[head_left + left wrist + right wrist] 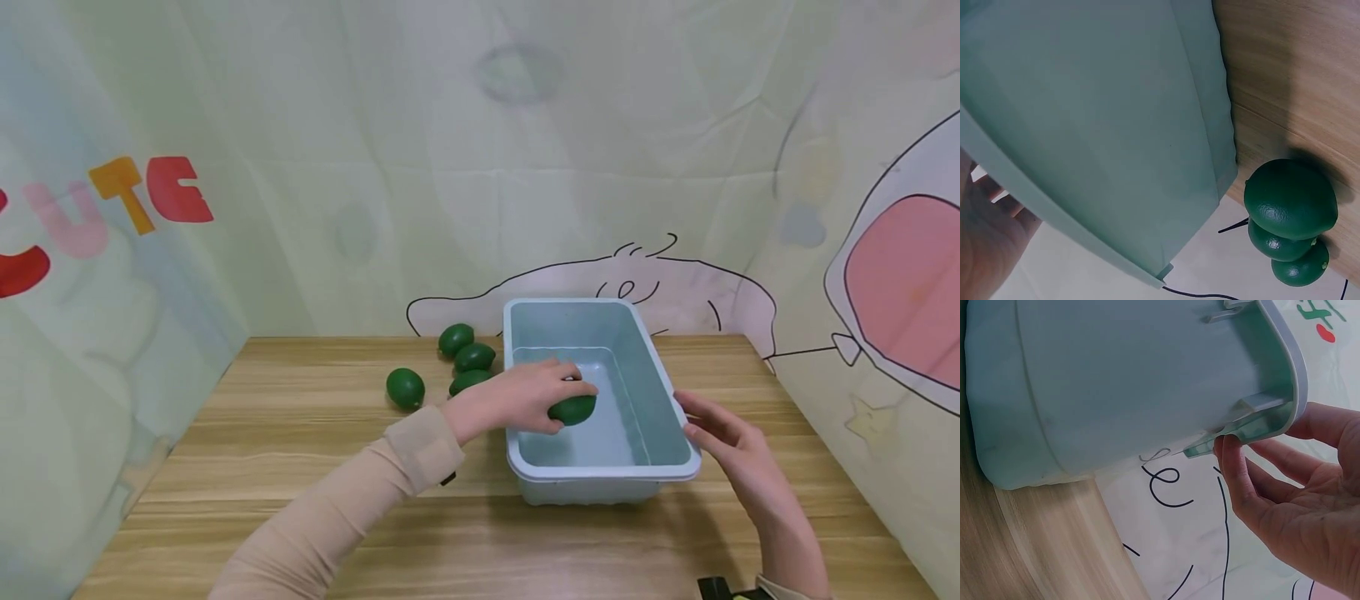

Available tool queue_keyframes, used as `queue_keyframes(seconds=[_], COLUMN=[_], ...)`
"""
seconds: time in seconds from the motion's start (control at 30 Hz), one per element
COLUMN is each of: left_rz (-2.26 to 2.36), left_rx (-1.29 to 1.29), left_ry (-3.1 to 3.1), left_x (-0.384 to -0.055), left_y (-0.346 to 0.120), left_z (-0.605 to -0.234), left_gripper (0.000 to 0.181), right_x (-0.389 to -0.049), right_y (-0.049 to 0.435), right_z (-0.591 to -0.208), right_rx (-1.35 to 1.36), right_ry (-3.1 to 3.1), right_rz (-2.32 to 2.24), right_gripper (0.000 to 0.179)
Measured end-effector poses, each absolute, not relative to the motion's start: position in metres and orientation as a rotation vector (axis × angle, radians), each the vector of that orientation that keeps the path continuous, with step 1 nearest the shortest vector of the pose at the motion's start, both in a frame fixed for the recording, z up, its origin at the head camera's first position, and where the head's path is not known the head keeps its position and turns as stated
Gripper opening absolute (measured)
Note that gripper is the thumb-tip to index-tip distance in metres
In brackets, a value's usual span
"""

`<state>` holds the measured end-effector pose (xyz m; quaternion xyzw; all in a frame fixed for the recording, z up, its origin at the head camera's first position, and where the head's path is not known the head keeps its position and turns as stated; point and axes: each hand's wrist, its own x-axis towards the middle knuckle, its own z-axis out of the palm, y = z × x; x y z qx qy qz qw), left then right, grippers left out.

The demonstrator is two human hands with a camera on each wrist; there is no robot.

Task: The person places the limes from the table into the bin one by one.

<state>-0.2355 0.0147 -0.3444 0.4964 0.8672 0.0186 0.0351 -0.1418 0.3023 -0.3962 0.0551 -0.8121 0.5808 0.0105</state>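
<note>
Right now, the glossy, oval green fruit sits in your left hand, its fingers curled round it, over the floor of the smooth, pale-blue plastic tub. Your right hand pinches the tub's lipped right rim. Open room lies between fruit and right wall. Left of the tub, four more fruits rest on the wood-grained bench; creased printed cloth borders its far edge.
</note>
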Motion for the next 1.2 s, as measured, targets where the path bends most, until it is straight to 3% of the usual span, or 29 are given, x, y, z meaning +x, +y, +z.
queue_keyframes(seconds=[1.2], left_rz=[0.109], left_rx=[1.476], left_ry=[2.793], left_x=[-0.235], left_y=[0.004], left_z=[-0.337], left_gripper=[0.044], right_x=[-0.142], right_y=[0.303], right_z=[-0.397], right_rx=[0.194], right_ry=[-2.554], right_rz=[1.789], right_gripper=[0.051])
